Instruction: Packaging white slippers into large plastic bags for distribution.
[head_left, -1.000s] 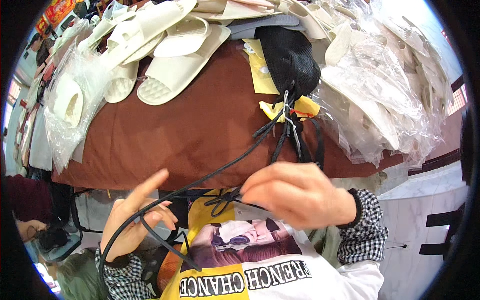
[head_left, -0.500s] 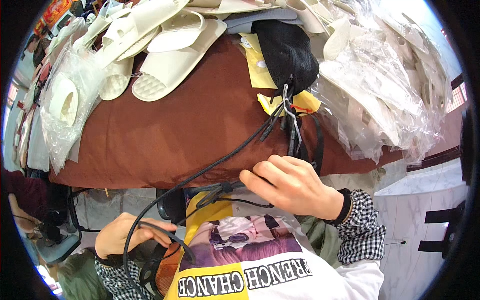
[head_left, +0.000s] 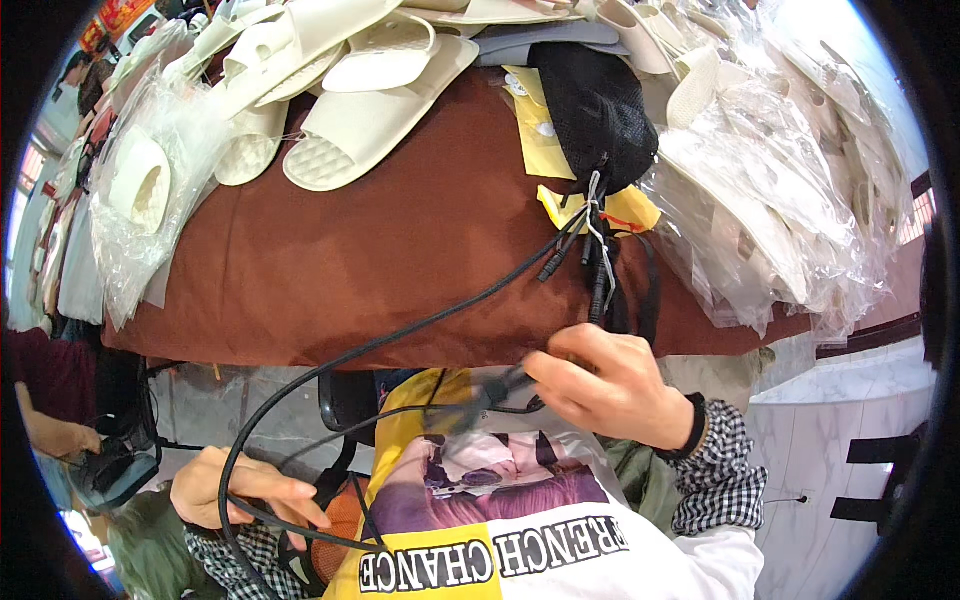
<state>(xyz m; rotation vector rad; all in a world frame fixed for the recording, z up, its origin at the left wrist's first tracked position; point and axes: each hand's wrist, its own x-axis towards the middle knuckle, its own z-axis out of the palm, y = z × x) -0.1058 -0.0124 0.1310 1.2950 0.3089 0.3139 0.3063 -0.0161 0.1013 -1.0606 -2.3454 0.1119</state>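
Observation:
A long black cable (head_left: 330,366) bends in a wide loop from the bundle of cable ends at the brown surface's edge down to my left hand. Low on the left, my left hand (head_left: 235,492) has its fingers stretched forward, with the cable running loosely between them. My right hand (head_left: 608,385) is closed at the front edge of the surface, gripping a gathered part of the cable. A blurred dark knot of cable (head_left: 490,392) sticks out beside its fingertips. Above it, several black connector ends (head_left: 598,285) are tied with a white twist tie (head_left: 594,200).
A black mesh pouch (head_left: 592,120) lies on yellow paper (head_left: 540,140) on the brown cloth-covered surface (head_left: 380,250). Cream slippers (head_left: 350,130) are piled along its back. Plastic-wrapped slippers (head_left: 740,210) are heaped at the right. Another person's hand (head_left: 70,438) shows at the far left.
My left hand has moved slightly left and down, its fingers stretching out further. My right hand shifted a little right and down, and the cable knot beside it moved right, blurred.

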